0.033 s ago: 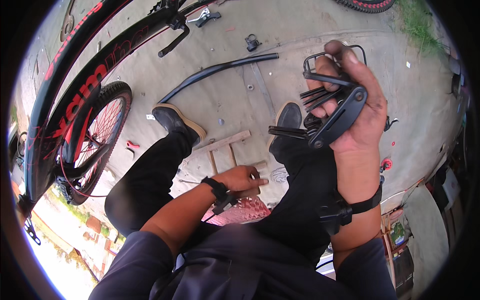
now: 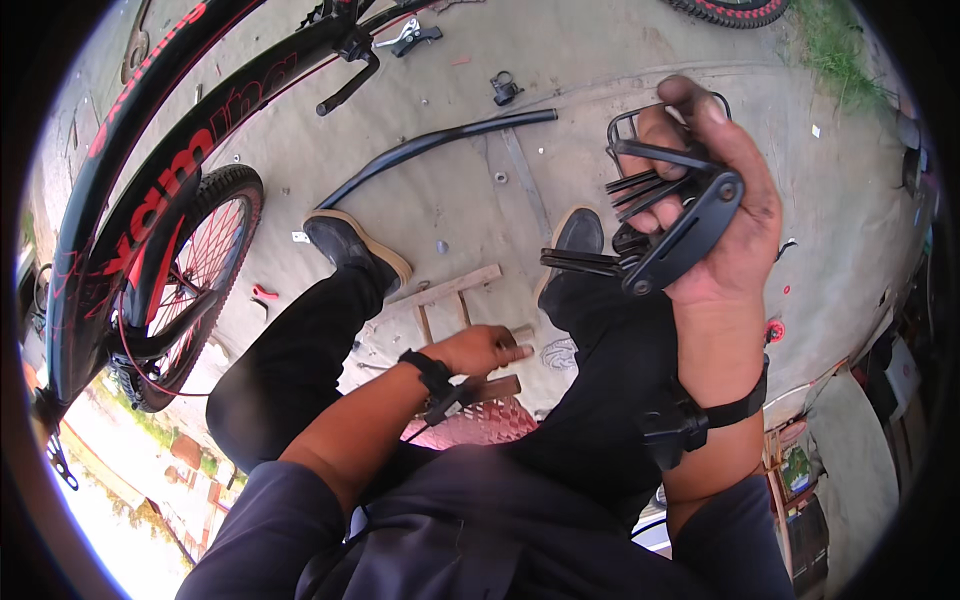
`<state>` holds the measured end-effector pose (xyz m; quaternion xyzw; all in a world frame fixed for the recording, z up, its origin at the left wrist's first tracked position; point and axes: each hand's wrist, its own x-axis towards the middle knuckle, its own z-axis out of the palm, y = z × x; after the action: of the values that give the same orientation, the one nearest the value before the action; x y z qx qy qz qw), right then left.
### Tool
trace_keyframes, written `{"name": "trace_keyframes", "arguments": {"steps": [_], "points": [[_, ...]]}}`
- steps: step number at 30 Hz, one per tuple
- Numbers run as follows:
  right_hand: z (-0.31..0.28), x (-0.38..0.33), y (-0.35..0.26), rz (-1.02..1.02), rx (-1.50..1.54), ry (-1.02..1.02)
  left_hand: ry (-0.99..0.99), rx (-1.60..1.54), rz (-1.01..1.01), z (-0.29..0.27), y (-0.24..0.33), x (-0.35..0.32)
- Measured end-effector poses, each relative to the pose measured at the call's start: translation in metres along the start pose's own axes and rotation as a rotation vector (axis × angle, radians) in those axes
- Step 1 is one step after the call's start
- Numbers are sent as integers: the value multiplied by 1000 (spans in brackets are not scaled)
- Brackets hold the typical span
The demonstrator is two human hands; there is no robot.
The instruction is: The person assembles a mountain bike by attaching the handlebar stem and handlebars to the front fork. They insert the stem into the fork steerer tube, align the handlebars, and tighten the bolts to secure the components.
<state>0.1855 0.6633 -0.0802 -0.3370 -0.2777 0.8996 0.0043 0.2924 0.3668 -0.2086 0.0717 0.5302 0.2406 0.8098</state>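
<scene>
Raised at the right, my right hand (image 2: 735,225) is wrapped round a black folding multi-tool (image 2: 690,235). Several thin bits fan out from its handle toward the left, and a black wire loop (image 2: 622,120) shows by the fingertips. My left hand (image 2: 468,350) hangs low between my knees, its fingers curled and thumb pointing right. What those fingers hold, if anything, is hidden. Just below it are a brown wooden slat (image 2: 492,390) and a pink patterned surface (image 2: 480,425).
A black and red bicycle frame (image 2: 190,165) with a wheel (image 2: 225,230) fills the left. On the ground lie a bent black handlebar (image 2: 430,142), a brake lever (image 2: 408,38), a small clamp (image 2: 506,87) and a wooden frame (image 2: 440,292). My shoes flank it.
My right hand has shifted slightly to the right with the multi-tool. The left hand has moved up a little, showing more of the wooden slat beneath it.
</scene>
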Motion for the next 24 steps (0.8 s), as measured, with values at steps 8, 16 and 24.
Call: {"name": "trace_keyframes", "arguments": {"steps": [8, 16, 24], "points": [[29, -23, 8, -246, -473, -41, 437, -197, 125, -97, 0, -4], [50, -45, 90, -205, -291, -59, 528, -362, 1037, -59, 87, -170], [100, -97, 140, 38, -259, -335, 874, -122, 796, -8, 57, -247]]}}
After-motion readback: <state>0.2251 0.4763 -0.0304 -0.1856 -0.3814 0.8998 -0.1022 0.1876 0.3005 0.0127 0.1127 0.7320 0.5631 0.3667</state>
